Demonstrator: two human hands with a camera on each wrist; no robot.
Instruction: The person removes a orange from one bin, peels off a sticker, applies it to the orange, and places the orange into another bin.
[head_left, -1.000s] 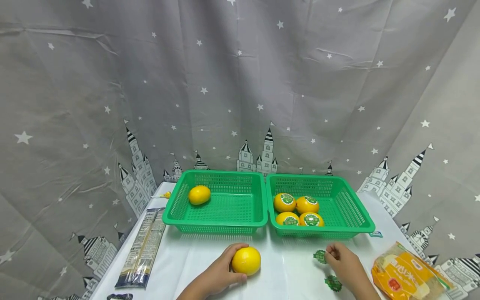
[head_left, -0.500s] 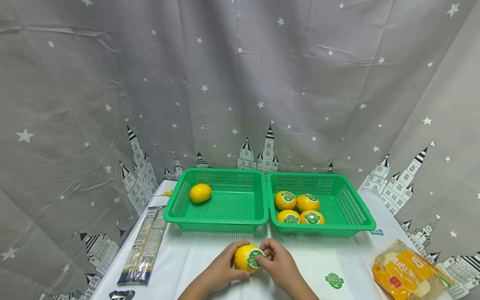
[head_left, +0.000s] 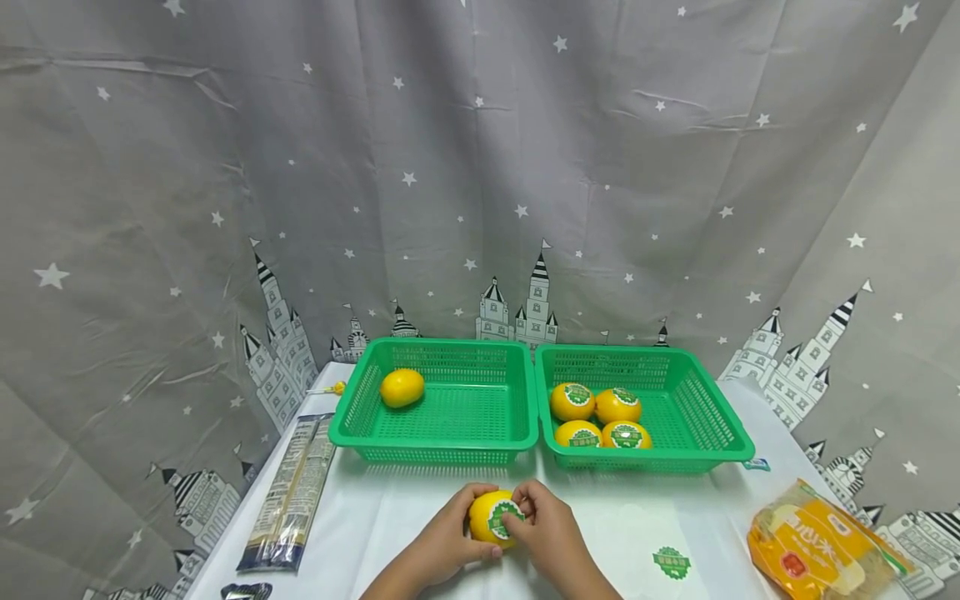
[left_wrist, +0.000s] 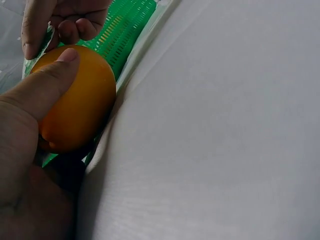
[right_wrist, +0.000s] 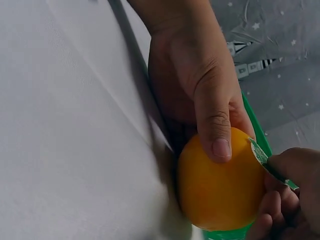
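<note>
Now left hand (head_left: 442, 546) grips lemon (head_left: 491, 518) before baskets; right hand (head_left: 551, 533) presses sticker (head_left: 504, 517) on. Right basket (head_left: 705, 454): four stickered. Left basket (head_left: 352, 433): one bare lemon (head_left: 402, 387) left.

My left hand (head_left: 448, 542) lies low in front of me, fingers cupped and the thumb (left_wrist: 47, 82) laid flat along the top of what it grips. My right hand (head_left: 546, 533) meets it from the other side, fingertips (head_left: 517, 510) bent in and pressing. Both forearms angle inward toward each other.
</note>
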